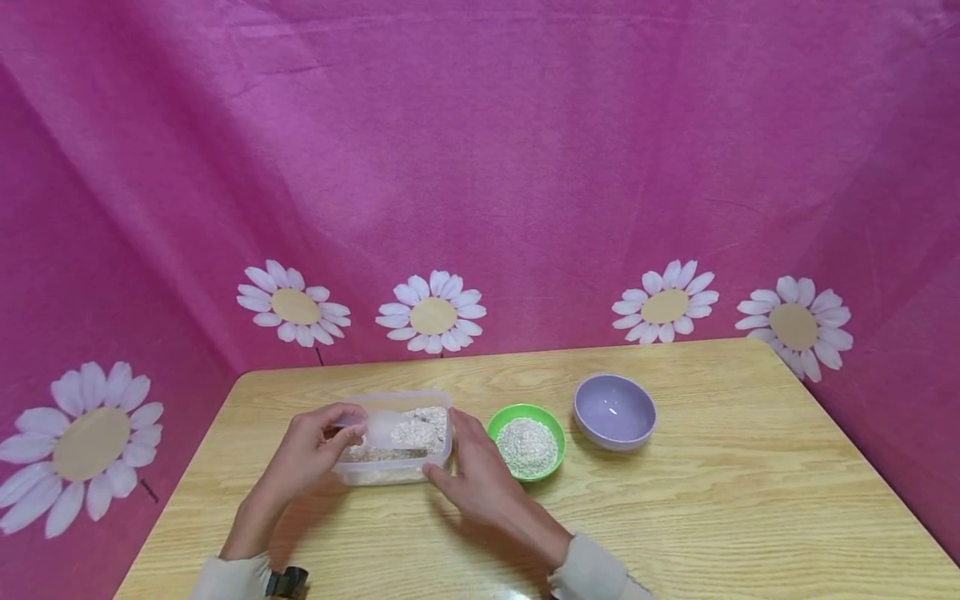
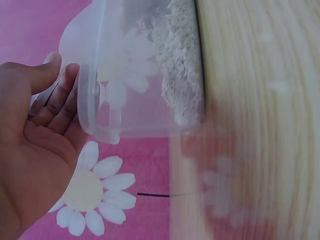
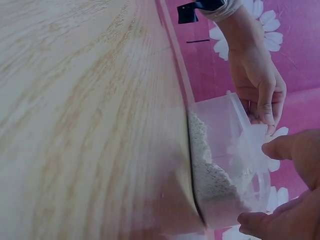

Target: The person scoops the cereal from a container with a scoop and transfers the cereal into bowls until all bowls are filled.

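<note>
My left hand (image 1: 303, 454) pinches the handle of a translucent scoop (image 1: 384, 430) between thumb and fingers. The scoop is over a clear plastic container (image 1: 386, 477), and pale, flaky meal (image 1: 429, 414) lies in its bowl. More of this meal fills the lower part of the container, heaped toward the right end in the right wrist view. At that right end my right hand (image 1: 483, 479) grips the container, thumb on the near side and fingers along the end. From the left wrist view, the scoop's handle is partly hidden behind the left fingers (image 2: 62, 95).
Just right of the container stands a green bowl (image 1: 525, 410) holding a mound of similar meal. A purple bowl (image 1: 615, 412) stands farther right, its inside bare. The wooden table (image 1: 720, 483) meets a pink flowered cloth (image 1: 525, 208) behind.
</note>
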Demonstrator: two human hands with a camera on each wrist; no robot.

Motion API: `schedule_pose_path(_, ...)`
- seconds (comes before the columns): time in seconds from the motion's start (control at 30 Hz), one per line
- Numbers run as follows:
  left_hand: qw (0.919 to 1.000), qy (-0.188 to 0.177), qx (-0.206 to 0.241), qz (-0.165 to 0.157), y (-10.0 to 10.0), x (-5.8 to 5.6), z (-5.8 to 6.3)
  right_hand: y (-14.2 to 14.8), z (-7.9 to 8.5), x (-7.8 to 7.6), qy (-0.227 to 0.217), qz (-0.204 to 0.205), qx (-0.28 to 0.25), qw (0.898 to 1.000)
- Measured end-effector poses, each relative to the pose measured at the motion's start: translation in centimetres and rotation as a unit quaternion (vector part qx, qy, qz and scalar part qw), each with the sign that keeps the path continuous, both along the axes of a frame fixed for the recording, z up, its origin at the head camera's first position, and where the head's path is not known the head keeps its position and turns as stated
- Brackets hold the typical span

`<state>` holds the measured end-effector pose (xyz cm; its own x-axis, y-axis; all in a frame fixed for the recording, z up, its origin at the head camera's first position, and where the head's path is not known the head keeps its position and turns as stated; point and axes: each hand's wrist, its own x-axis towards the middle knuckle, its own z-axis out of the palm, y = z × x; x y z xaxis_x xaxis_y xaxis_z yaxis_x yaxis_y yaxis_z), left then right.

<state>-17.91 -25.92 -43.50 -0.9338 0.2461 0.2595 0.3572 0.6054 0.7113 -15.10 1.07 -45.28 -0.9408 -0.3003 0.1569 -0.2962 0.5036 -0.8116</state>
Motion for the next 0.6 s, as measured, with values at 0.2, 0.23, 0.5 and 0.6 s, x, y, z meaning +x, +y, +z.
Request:
schedule_pose_path(0.2, 0.9989, 0.028, 0.031, 0.022, -0.8, 0.2, 0.2, 0.8, 0.5, 0.2, -0.007, -0.009, 0.005, 1.0)
schedule_pose_path(0.23, 0.9984, 0.031, 0.039, 0.026, -1.0, 0.3, 0.3, 0.9, 0.5, 0.3, -0.005, -0.01, 0.005, 1.0)
schedule_pose_path(0.5, 0.9945, 0.045, 0.077, 0.055, -1.5, 0.8, 0.5, 2.0, 1.1, 0.4, 0.008, -0.018, 0.005, 1.0)
schedule_pose_path(0.6, 0.9934, 0.05, 0.084, 0.059, -1.6, 0.9, 0.5, 2.3, 1.2, 0.4, 0.008, -0.018, 0.004, 1.0)
